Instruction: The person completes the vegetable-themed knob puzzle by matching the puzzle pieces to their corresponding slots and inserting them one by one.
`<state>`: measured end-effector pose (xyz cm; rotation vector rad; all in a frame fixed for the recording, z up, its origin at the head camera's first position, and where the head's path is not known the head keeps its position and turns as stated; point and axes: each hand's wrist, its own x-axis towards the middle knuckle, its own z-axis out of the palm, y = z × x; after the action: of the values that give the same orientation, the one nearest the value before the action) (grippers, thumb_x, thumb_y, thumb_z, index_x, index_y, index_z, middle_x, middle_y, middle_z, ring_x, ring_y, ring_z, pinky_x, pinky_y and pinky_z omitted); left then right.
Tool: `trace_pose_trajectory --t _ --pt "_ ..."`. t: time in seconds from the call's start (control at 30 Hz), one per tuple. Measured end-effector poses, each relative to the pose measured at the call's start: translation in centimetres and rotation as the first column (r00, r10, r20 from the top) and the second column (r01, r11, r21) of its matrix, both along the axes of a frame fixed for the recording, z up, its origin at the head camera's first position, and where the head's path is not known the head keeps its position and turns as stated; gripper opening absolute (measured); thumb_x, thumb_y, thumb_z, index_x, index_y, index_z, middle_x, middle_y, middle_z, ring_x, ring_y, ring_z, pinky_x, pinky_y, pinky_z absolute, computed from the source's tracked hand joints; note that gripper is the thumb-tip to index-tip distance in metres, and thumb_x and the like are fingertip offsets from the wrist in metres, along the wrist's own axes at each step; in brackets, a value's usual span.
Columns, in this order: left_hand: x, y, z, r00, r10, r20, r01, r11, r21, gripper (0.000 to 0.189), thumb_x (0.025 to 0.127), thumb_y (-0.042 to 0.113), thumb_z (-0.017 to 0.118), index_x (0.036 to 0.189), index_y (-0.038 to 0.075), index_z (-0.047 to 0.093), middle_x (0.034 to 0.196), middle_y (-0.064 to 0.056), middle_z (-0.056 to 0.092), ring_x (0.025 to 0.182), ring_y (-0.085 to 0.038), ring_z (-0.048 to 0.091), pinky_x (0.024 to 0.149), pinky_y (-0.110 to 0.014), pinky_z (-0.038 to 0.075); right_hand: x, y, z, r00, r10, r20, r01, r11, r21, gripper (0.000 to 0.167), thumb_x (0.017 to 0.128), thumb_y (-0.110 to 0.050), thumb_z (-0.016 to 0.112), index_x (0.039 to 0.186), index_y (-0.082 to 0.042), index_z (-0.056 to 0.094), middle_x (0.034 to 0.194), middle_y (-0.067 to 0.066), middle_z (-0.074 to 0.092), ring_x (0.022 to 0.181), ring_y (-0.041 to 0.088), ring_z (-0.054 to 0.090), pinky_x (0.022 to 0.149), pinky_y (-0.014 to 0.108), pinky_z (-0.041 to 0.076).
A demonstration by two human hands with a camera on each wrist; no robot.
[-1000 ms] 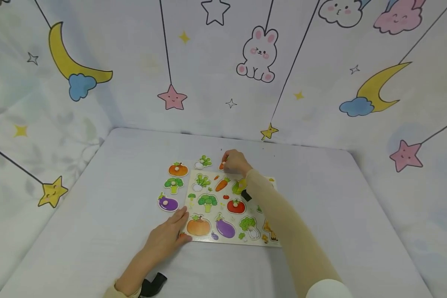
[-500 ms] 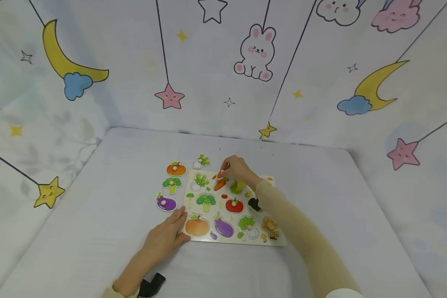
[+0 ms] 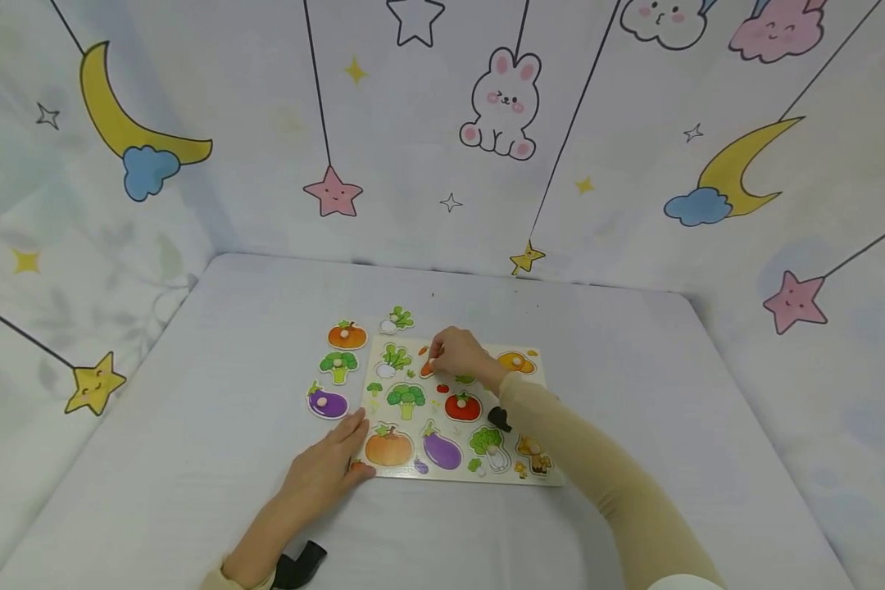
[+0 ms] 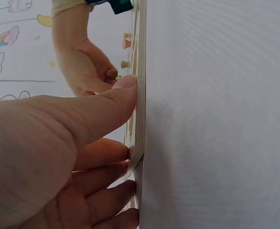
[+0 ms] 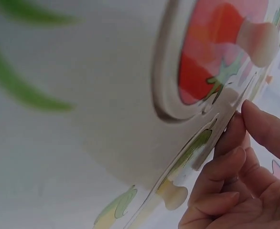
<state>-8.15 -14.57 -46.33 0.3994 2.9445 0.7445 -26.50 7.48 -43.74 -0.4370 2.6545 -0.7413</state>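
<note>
A wooden vegetable puzzle board (image 3: pixel 433 418) lies on the white table. My right hand (image 3: pixel 459 356) pinches a carrot puzzle piece (image 3: pixel 425 370) over the upper part of the board, at the printed carrot; whether the piece sits in the recess is hidden by the fingers. In the right wrist view, thumb and fingers meet beside the board, near a tomato piece (image 5: pixel 209 52) with a pale knob. My left hand (image 3: pixel 323 469) rests at the board's left edge. From the left wrist, its thumb (image 4: pixel 104 107) touches the board's edge, the other fingers extended beside it.
Left of the board lie a pumpkin piece (image 3: pixel 347 335), a broccoli piece (image 3: pixel 338 366) and an eggplant piece (image 3: pixel 328 402). A white radish piece (image 3: pixel 397 320) lies behind the board. A patterned cloth wall (image 3: pixel 413 123) stands at the table's far edge.
My right hand has brought the carrot piece from behind the board toward me, onto the printed carrot. The left hand has stayed at the board's edge.
</note>
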Motion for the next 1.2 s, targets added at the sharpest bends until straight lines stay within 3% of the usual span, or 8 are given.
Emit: trace_pose_trajectory --t 0.43,0.67,0.9,1.1,1.2 --pt "-0.1 0.1 -0.1 1.0 -0.011 0.003 0.011 1.0 -0.007 0.066 0.084 0.031 0.076 0.137 -0.001 0.054 0.152 -0.013 0.044 0.139 -0.032 0.044 0.101 -0.05 0.049 -0.6 0.3 -0.3 0.998 0.052 0.034 -0.053 0.998 0.032 0.007 0.089 -0.014 0.071 0.083 -0.011 0.068 0.085 0.004 0.068 0.067 0.015 0.053 0.055 0.022 0.042" --pt "0.0 0.0 0.0 1.0 -0.007 0.0 0.007 1.0 -0.017 0.066 0.083 0.031 0.076 0.137 -0.001 0.054 0.152 -0.013 0.044 0.138 -0.032 0.044 0.1 -0.05 0.05 -2.5 -1.5 0.7 0.999 -0.028 0.015 0.029 0.997 -0.065 0.014 0.091 -0.018 0.07 0.099 -0.008 0.066 0.103 0.008 0.064 0.071 0.018 0.056 0.057 0.024 0.045" --pt "0.0 0.1 0.0 1.0 -0.011 0.009 0.011 1.0 -0.004 0.066 0.084 0.031 0.076 0.137 -0.001 0.054 0.151 -0.013 0.045 0.138 -0.032 0.045 0.098 -0.05 0.051 -5.0 -4.0 0.7 0.998 -0.067 0.017 0.068 0.99 -0.127 0.029 0.092 -0.015 0.067 0.119 -0.01 0.062 0.116 0.009 0.062 0.097 0.023 0.058 0.078 0.032 0.05" --pt "-0.1 0.2 -0.2 1.0 -0.005 -0.002 0.005 1.0 -0.017 0.065 0.083 0.031 0.076 0.137 0.0 0.055 0.151 -0.012 0.046 0.137 -0.032 0.046 0.097 -0.049 0.052 -6.2 -5.2 0.1 0.996 -0.072 0.048 0.078 0.985 -0.155 0.033 0.091 -0.015 0.066 0.124 -0.009 0.062 0.129 0.01 0.06 0.11 0.026 0.058 0.101 0.042 0.046" --pt "-0.1 0.2 -0.2 1.0 -0.005 -0.006 0.005 1.0 -0.021 0.066 0.083 0.032 0.076 0.137 0.0 0.055 0.151 -0.012 0.046 0.137 -0.032 0.047 0.097 -0.049 0.052 -6.6 -5.9 -0.2 0.998 -0.052 0.025 0.054 0.993 -0.101 0.031 0.092 -0.016 0.067 0.122 -0.009 0.064 0.135 0.011 0.058 0.118 0.027 0.056 0.109 0.042 0.042"
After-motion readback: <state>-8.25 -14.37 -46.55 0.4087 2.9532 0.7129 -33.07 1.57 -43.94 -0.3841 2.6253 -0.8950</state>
